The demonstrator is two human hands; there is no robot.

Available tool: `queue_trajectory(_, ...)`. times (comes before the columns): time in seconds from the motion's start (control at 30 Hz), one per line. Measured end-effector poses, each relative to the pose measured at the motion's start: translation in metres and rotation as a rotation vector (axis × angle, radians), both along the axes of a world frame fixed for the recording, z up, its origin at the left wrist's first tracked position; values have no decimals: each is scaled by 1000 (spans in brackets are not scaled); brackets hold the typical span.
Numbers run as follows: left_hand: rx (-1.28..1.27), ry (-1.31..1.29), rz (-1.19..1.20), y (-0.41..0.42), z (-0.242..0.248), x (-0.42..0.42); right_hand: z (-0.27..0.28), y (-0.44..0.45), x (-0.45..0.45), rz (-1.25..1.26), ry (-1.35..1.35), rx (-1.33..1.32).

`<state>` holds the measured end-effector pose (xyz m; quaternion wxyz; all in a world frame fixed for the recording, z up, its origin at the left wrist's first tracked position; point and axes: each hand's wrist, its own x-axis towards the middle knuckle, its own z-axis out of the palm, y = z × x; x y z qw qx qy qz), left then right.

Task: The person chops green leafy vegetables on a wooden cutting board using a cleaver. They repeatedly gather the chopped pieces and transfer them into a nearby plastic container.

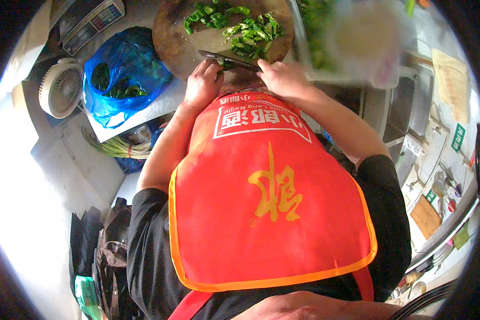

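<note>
A round wooden chopping board (176, 44) lies at the top middle, before my red apron. My right hand (284, 76) grips the handle end of a knife (228, 59), whose blade points left across the near part of the board. Against the blade, my left hand (204, 80) has curled fingers on a small dark green piece, mostly hidden. Sliced green peppers (254, 34) lie in a pile beyond the blade. More green pepper pieces (214, 17) lie farther back on the board.
A blue plastic bag (124, 76) with green peppers stands left of the board, beside a white fan (61, 89). Right of the board is a clear container (318, 74) with greens, partly covered by a blurred pale shape. Tied scallions (128, 148) lie below the bag.
</note>
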<state>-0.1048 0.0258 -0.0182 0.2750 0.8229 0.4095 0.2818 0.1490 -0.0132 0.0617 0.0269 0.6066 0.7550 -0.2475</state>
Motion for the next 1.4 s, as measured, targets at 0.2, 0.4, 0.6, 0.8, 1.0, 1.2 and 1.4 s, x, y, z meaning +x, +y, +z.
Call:
queue_trajectory(0.2,105,18,-18,1,-8,-11,-2,11,9,11,54,161)
queue_trajectory(0.4,128,13,-11,-1,-16,-15,-6,10,-15,12,70,-56)
queue_trajectory(0.6,146,-6,-22,-5,-19,-22,2,24,0,-12,143,-9)
queue_trajectory(0.8,166,12,-68,-14,-16,-27,-13,15,-26,32,217,-168)
queue_trajectory(1.0,158,-52,-51,-11,-13,-23,-45,15,-16,-74,198,-67)
queue_trajectory(1.2,128,34,296,54,11,-19,2,-14,22,-55,70,-44)
queue_trajectory(1.4,470,377,-151,142,20,71,-5,-4,2,234,-66,-150)
